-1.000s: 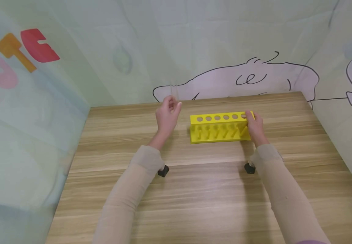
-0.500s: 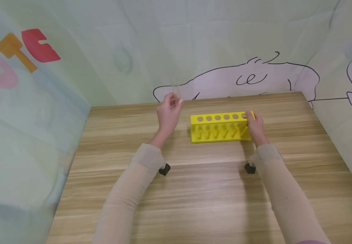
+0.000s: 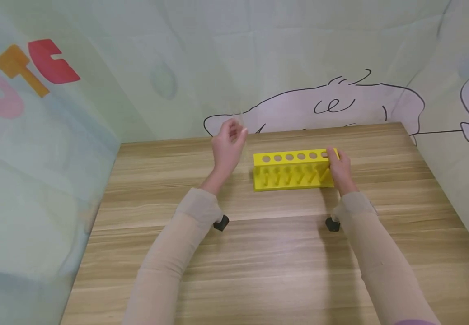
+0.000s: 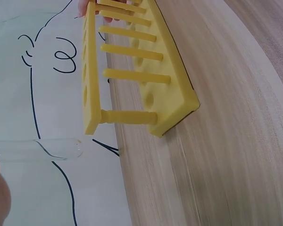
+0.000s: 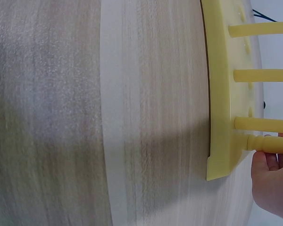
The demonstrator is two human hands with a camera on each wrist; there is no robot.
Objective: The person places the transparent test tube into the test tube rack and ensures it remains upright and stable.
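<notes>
A clear test tube (image 4: 61,149) shows its rounded end in the left wrist view, a short way off the near end of the yellow test tube rack (image 4: 177,101). My left hand (image 3: 227,146) pinches the tube above the table, left of the rack. In the head view the tube is faint against the backdrop. The rack (image 3: 295,185) stands upright, with a row of round holes along its top and pegs below; no tube shows in it. My right hand (image 3: 341,170) grips the rack's right end, fingers around the end post (image 5: 269,144) in the right wrist view.
The wood-grain table (image 3: 259,271) carries the rack near its back edge. Printed cloth (image 3: 177,58) hangs behind and at both sides. A small black block (image 3: 221,222) sits at the left wrist and another black block (image 3: 332,224) at the right wrist.
My left hand has moved slightly right and farther back, with the test tube tilting so less of it shows above the fingers. The right hand and rack have stayed in place.
</notes>
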